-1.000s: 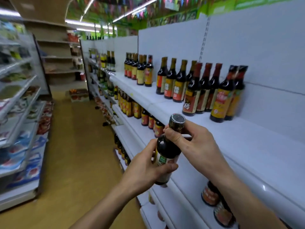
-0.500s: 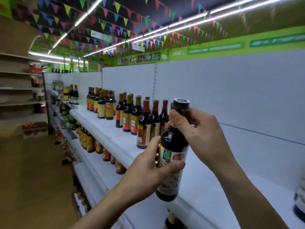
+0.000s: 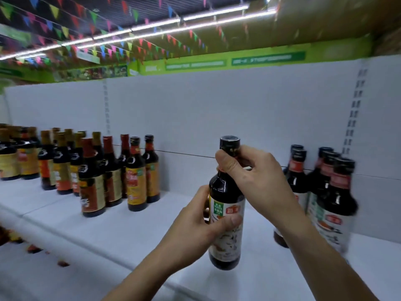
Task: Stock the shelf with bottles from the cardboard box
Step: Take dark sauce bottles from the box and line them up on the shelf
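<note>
I hold a dark glass bottle with a black cap and a white label upright over the white shelf. My left hand grips its body around the label. My right hand pinches its neck just under the cap. The bottle's base hangs slightly above the shelf surface. To its right stands a group of matching white-label bottles, partly hidden by my right forearm. The cardboard box is not in view.
Several dark bottles with orange and gold labels stand in rows on the shelf at the left. A white back panel rises behind. Bare shelf surface lies between the two bottle groups, under the held bottle.
The view has swung right and up along the shelf. Both hands have carried the bottle higher, over the top shelf, and the white-label group has come into view at the right.
</note>
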`<state>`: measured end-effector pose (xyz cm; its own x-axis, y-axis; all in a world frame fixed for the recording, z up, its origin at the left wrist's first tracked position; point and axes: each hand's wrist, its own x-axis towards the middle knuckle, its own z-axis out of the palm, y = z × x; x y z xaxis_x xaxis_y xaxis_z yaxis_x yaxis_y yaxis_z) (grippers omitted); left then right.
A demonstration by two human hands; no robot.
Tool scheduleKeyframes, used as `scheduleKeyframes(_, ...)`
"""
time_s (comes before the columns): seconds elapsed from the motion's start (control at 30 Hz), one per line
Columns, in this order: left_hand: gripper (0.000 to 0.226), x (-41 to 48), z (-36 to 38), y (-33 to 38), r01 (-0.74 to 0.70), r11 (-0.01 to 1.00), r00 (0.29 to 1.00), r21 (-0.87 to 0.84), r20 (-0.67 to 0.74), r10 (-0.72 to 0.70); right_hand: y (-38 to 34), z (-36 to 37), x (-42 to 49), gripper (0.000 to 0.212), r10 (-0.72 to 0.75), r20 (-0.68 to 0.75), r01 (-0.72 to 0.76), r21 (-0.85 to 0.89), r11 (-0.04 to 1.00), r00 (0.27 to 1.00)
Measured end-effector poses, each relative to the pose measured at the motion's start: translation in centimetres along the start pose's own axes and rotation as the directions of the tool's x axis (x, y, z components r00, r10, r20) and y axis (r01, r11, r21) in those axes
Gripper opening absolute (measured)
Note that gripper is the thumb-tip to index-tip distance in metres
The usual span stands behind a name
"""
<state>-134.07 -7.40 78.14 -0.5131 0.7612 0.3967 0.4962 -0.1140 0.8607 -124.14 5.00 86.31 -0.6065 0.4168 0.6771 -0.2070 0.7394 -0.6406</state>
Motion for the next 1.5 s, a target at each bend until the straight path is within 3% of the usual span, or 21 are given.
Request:
scheduleKeyframes(0.43,0.058,4.8,7.8,-2.3,0.009,0.99,0.937,-0.139,0.346,0.04,4.4,-5.9,-3.2,0.035,0.186,-0.197,-0.22,-0.164,0.962,0.963)
scheduleKeyframes(0.8,0.058,5.8,9.2,-2.6,-0.021,0.989,0.898,-0.149,0.432,0.084,5.1,-6.6,-4.1,0.051,0.235,-0.276,-0.288,-0.168,0.943,0.932)
scheduleKeyframes(1.03,0.064,6.4,9.4,-3.2,-0.038,0.985,0.885,-0.166,0.452,0.11,5.7,-5.4,-5.3,0.021,0.267,-0.302,-0.331,-0.187,0.925,0.915)
scheduleKeyframes(1.27,0.07,6.4,9.4,-3.6,-0.063,0.981,0.872,-0.184,0.469,0.144,5.8,-4.1,-6.8,0.03,0.299,-0.359,-0.37,-0.146,0.918,0.884)
scheduleKeyframes(1.5,0.065,6.5,9.6,-3.5,-0.087,0.98,0.876,-0.181,0.454,0.162,6.2,-3.9,-8.6,0.061,0.313,-0.389,-0.417,-0.219,0.882,0.866)
